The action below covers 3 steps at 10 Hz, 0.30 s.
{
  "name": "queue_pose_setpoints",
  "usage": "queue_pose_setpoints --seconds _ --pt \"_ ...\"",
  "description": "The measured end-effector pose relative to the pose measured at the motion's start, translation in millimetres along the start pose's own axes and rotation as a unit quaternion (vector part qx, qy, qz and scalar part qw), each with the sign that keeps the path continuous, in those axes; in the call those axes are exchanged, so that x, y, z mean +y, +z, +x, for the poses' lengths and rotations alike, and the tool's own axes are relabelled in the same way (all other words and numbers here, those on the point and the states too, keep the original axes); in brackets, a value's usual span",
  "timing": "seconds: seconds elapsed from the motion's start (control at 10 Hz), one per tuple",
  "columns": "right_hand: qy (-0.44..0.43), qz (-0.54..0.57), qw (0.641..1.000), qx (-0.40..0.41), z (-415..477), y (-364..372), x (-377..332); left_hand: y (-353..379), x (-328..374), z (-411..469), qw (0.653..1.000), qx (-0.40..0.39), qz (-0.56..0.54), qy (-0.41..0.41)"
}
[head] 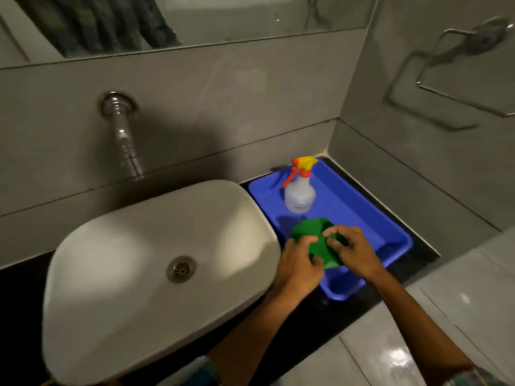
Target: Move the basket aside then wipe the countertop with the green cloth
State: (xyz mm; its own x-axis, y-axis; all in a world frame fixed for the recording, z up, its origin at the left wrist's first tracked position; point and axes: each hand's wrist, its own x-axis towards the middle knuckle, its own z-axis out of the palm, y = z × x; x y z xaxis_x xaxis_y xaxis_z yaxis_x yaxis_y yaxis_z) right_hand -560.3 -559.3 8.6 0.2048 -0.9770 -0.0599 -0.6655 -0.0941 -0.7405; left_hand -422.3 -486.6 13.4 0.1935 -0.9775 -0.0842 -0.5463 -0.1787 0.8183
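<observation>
Bare forearms, patterned sleeve (473,378) edges

A white basin (156,254) with a metal drain (181,269) at its middle is seen to the left of the fingers, and a chrome spout (122,135) is fixed to the grey wall above it. Just beyond the fingertips a clear spray bottle (299,195) with a red and yellow trigger is stood upright. A metal towel ring (457,73) is mounted on the side wall, up and to the right, and a mirror (178,20) is set along the top.
</observation>
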Motion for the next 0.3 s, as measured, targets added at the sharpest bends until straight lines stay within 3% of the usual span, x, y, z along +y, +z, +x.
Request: queue_pose_setpoints --seconds 0.1,0.2,0.3 --pt "0.056 -0.091 0.993 -0.052 24 -22 61 62 21 10 0.984 -0.114 0.138 0.008" --pt "0.092 -0.245 0.958 -0.120 27 -22 90 85 18 12 0.955 -0.143 0.260 0.026" --pt "0.104 -0.346 0.927 -0.100 30 -15 90 85 11 17 0.923 -0.142 0.355 0.049"
